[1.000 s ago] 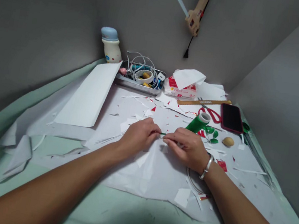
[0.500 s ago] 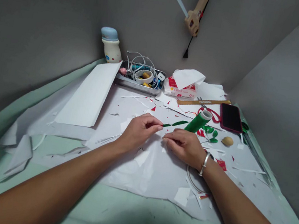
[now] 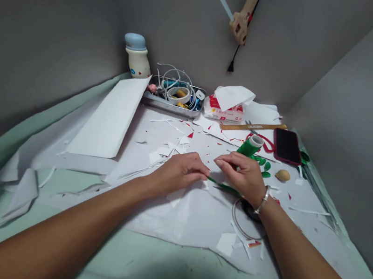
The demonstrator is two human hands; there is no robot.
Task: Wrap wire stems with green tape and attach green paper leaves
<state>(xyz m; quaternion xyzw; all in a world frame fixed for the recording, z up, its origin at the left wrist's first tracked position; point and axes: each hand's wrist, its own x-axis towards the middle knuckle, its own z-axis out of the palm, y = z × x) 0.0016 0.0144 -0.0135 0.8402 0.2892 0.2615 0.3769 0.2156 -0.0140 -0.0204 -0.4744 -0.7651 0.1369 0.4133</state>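
Note:
My left hand [image 3: 184,171] pinches the end of a thin green stem between thumb and fingertips. A narrow green leaf [image 3: 228,189] runs from that stem rightward, passing below my right hand [image 3: 243,173]. The right hand's thumb and fingers are pressed together; what they hold, if anything, is too small to make out. Just behind it stands a spool of green thread [image 3: 249,146], leaning to the right, its lower part hidden by the hand. Several loose green leaves [image 3: 263,163] lie beside the spool. A silver bangle circles the right wrist.
White paper with scraps covers the table [image 3: 152,266]. Behind are a metal tray [image 3: 174,105], a tissue pack [image 3: 224,111], a ruler [image 3: 254,127], red-handled scissors [image 3: 267,144] and a phone [image 3: 288,146]. A wire ring [image 3: 234,215] lies near the right wrist. A glue gun [image 3: 240,25] hangs above.
The left hand has moved right and slightly nearer, and the green leaf now points below the right hand. My right hand has shifted up and right, in front of the spool.

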